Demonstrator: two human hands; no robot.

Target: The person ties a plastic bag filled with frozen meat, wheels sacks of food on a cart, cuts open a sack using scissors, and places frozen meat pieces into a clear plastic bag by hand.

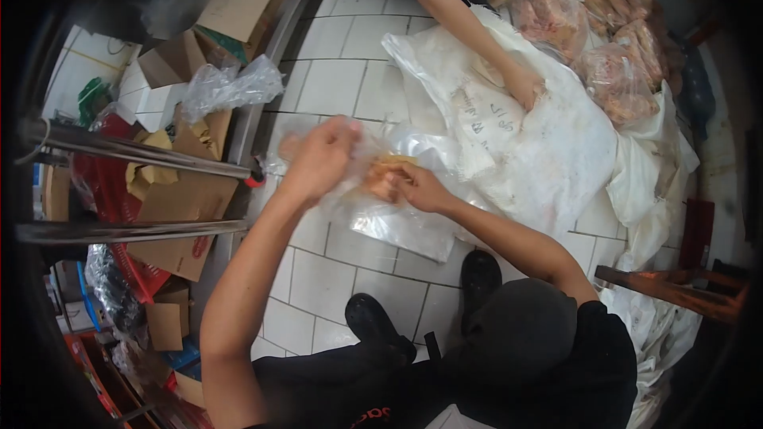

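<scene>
On the tiled floor, a clear plastic bag (376,184) with orange-pink contents, which look like raw meat, lies in front of me. My right hand (417,187) is closed on this bag at its right side. To the upper left, my left hand (324,157) is raised and smeared by motion. Its fingers look curled, and whatever they grip is hidden in the blur. Beneath the bag, loose clear plastic sheeting (401,229) covers some tiles. Another pinkish bagged item (292,145) shows partly behind my left hand.
A co-worker's hand (524,89) touches a large white sack (548,163) with handwriting. Several bags of pinkish meat (620,79) are piled behind it. Left are metal rails (143,151), cardboard boxes (187,222) and a red crate (143,266). A rusty frame (675,282) stands right.
</scene>
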